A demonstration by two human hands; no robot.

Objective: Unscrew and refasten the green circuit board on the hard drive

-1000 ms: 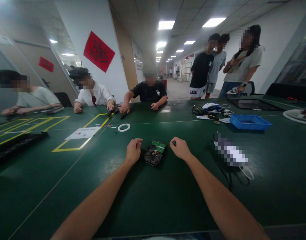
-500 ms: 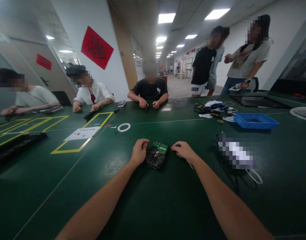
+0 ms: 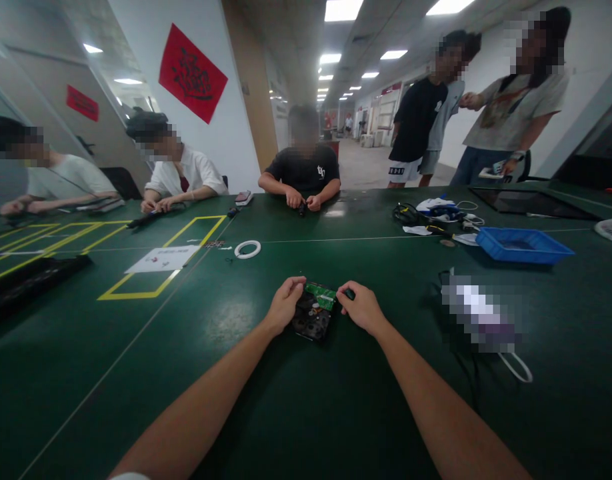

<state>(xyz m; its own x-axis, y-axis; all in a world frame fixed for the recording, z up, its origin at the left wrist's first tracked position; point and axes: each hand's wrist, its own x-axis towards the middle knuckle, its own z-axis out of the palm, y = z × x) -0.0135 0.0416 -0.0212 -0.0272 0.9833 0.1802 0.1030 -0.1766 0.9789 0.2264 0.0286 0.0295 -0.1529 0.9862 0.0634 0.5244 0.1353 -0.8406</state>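
A hard drive with a green circuit board (image 3: 313,320) lies on the dark green table (image 3: 226,413), in front of me. My left hand (image 3: 287,303) rests against its upper left side, fingers bent together over the edge. On the other side, my right hand (image 3: 359,305) is at the drive's upper right edge, its thumb and fingers pinched round a small dark object (image 3: 349,293). That object is too small to name. Both hands are close to the green board, with the drive between them.
A white ring (image 3: 247,249) and a paper sheet (image 3: 161,259) lie to the left. At the right are a blue tray (image 3: 523,245), a cable pile (image 3: 426,213) and a blurred pouch-like item (image 3: 479,313). Several people sit or stand beyond.
My right hand has moved left, up to the drive's edge. My left hand has come further over the drive's left side. The camera view has tilted down slightly.
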